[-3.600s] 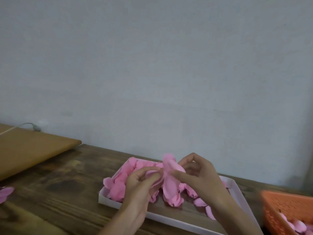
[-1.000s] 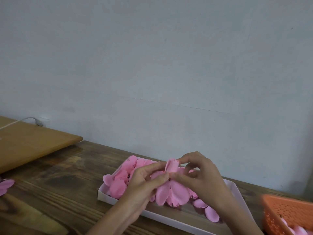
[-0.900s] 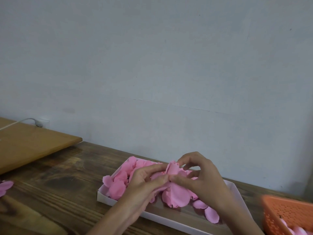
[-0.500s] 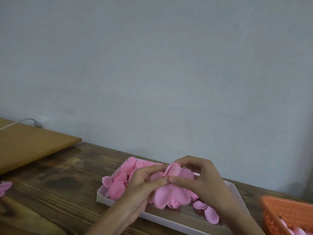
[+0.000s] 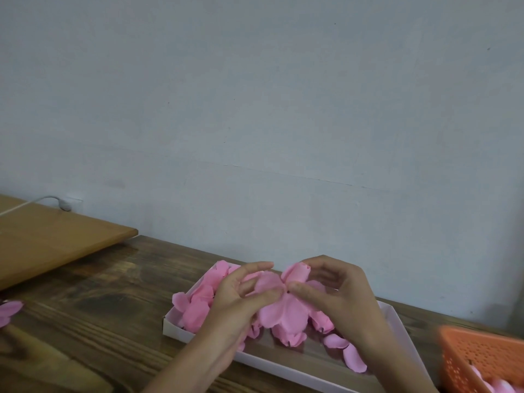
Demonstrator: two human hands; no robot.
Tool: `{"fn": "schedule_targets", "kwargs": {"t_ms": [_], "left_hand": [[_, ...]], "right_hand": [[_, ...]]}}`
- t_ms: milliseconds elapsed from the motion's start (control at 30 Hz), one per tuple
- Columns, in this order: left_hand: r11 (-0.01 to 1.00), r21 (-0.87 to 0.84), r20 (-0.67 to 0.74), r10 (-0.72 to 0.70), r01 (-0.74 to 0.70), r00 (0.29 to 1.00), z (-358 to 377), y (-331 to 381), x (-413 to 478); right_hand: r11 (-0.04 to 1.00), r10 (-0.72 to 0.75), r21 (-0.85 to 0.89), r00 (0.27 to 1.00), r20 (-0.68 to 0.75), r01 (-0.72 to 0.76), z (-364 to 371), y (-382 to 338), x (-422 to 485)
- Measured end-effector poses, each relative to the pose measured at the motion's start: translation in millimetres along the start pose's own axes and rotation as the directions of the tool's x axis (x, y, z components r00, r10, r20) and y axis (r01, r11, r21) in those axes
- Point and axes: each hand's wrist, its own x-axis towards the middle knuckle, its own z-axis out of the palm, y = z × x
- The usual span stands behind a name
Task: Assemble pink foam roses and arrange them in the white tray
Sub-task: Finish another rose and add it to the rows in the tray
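Dark wooden table [image 5: 99, 307] runs below a pale wall. Over the white tray [image 5: 175, 330], the left hand [image 5: 241, 296] pinches the pink foam rose [image 5: 283, 310] between thumb and curled fingers. The right hand [image 5: 337, 293] pinches it from 3 o'clock with thumb and forefinger, its other fingers arched. The rose's petals hang at 6 o'clock below both grips. Loose petals [image 5: 195, 304] heap in the tray at 9 o'clock, and an orange basket [image 5: 482, 355] sits at 4 o'clock.

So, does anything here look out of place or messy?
One pink foam piece lies alone on the wooden table at the far left, well apart from the white tray where most lie. Otherwise nothing stands out: the left hand and right hand pinch a half-made rose over the tray.
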Motion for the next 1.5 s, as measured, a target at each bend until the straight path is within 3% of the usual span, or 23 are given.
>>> {"fn": "schedule_targets", "kwargs": {"t_ms": [267,633,800,1067,1500], "left_hand": [[1.000,0.015,-0.200,-0.020,0.024,0.980,-4,-5,3],[0.970,0.216,-0.301,0.177,-0.114,0.937,7,-2,-4],[0.982,0.183,-0.343,0.109,-0.048,0.933,8,-2,-6],[0.980,0.188,-0.310,0.128,-0.071,0.942,15,-1,-10],[0.906,0.241,-0.041,0.367,-0.347,0.929,21,14,-20]], "right_hand": [[0.998,0.037,0.048,0.999,0.036,-0.039,3,7,1],[0.997,0.022,0.072,0.997,0.080,-0.028,6,7,0],[0.994,-0.014,0.113,0.997,0.078,0.005,6,8,0],[0.999,0.008,0.034,0.991,0.131,-0.012,12,12,-1],[0.995,0.033,0.088,0.998,0.058,-0.038,10,6,-2]]}}
